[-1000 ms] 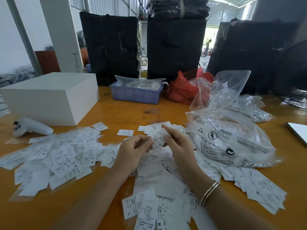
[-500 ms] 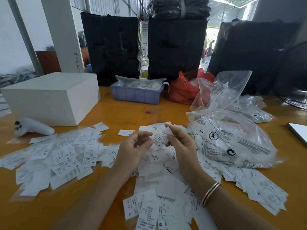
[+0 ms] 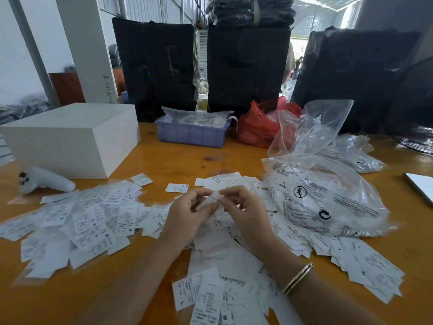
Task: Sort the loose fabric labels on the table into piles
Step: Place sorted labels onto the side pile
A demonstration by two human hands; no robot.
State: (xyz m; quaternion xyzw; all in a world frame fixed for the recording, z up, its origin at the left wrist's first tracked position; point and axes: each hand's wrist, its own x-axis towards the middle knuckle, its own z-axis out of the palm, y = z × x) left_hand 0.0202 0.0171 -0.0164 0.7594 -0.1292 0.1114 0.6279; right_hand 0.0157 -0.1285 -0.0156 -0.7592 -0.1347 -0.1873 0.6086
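Two hands meet over the middle of the orange desk [image 3: 178, 160]. The left hand [image 3: 187, 216] and the right hand [image 3: 246, 214] each pinch one end of a single small white label [image 3: 215, 197], held just above the loose heap; both grips are narrow, thumb against fingertips on that one label. The right wrist carries one gold bracelet [image 3: 298, 278].

The fabric labels lie in three rough spreads, too many to count singly: a left spread [image 3: 77, 221] toward the desk's left edge, printed with size letters such as S, M and XS; a central heap [image 3: 225, 266] running from under the hands to the near edge; and a right spread [image 3: 365, 261] toward the near right corner. One lone label [image 3: 177, 187] lies apart, just beyond the left hand.

One large clear printed plastic bag [image 3: 328, 198] rests on the right half of the desk, touching the labels, with further crumpled clear bags [image 3: 351, 153] behind it whose number I cannot tell. One white box [image 3: 70, 137] stands at the far left, one white controller [image 3: 46, 180] just in front of it. One lilac tray [image 3: 191, 133] and one red bag [image 3: 255, 127] sit along the far edge. Three black wrapped bundles [image 3: 246, 66] stand behind the desk.
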